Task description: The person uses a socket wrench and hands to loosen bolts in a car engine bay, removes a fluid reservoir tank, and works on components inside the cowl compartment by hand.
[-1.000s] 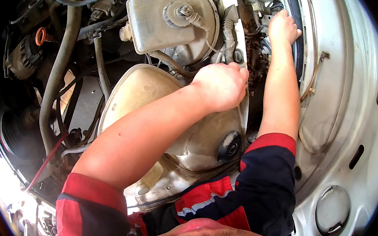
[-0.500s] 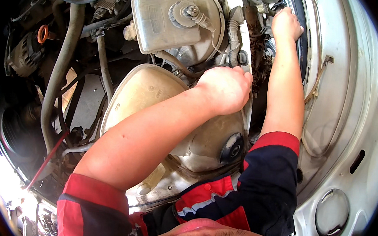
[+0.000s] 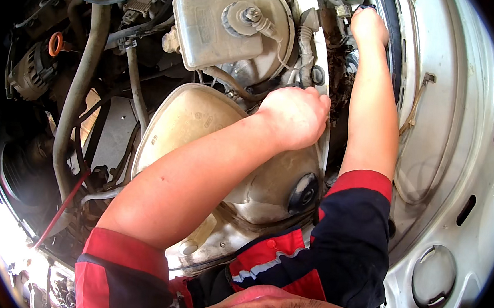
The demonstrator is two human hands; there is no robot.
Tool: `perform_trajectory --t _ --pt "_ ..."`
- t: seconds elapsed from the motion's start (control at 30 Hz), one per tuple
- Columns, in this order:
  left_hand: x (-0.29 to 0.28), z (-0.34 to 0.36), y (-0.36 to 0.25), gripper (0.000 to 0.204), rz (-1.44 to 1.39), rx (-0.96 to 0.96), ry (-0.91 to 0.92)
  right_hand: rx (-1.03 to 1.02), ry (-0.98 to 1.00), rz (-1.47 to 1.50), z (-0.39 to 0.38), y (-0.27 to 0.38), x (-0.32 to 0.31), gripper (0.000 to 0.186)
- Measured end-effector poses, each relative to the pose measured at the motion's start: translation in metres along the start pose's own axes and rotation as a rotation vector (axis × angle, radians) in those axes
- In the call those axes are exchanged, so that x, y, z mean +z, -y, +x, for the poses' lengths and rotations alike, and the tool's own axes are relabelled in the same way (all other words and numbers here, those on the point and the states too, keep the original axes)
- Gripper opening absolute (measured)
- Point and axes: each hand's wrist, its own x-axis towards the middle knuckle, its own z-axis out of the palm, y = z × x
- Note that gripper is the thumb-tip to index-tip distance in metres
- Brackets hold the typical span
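Note:
My left hand [image 3: 295,116] is closed at the pale metal edge [image 3: 321,56] of the engine bay, above a large beige rounded tank [image 3: 189,115]. Its fingers curl down out of sight, so what they grip is hidden. Just beyond it stands a translucent fluid reservoir [image 3: 209,34] with a round cap [image 3: 240,19]. Farther off to the right, my right hand [image 3: 370,28] reaches into the recess behind that edge. Its fingers are bent around a small dark part [image 3: 365,9] that I cannot make out.
A grey hose [image 3: 87,68] runs along the left, near an orange ring [image 3: 55,44]. A black round cap [image 3: 303,193] sits close to my body. The white body panel [image 3: 426,132] rises on the right. A thin red rod [image 3: 62,210] slants at lower left.
My right hand has shifted slightly left and its wrist has turned, with a dark part now showing at its fingertips. My left hand stays in place.

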Motion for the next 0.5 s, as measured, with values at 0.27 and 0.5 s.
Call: perform_trajectory --t 0.27,0.5 --pt "0.001 -0.003 -0.003 0.027 0.007 -0.007 0.038 -0.037 -0.057 0.089 0.007 0.006 -0.009 0.050" --pt "0.003 -0.003 0.000 0.027 0.013 -0.006 0.034 0.066 -0.044 0.313 0.012 0.026 -0.042 0.031"
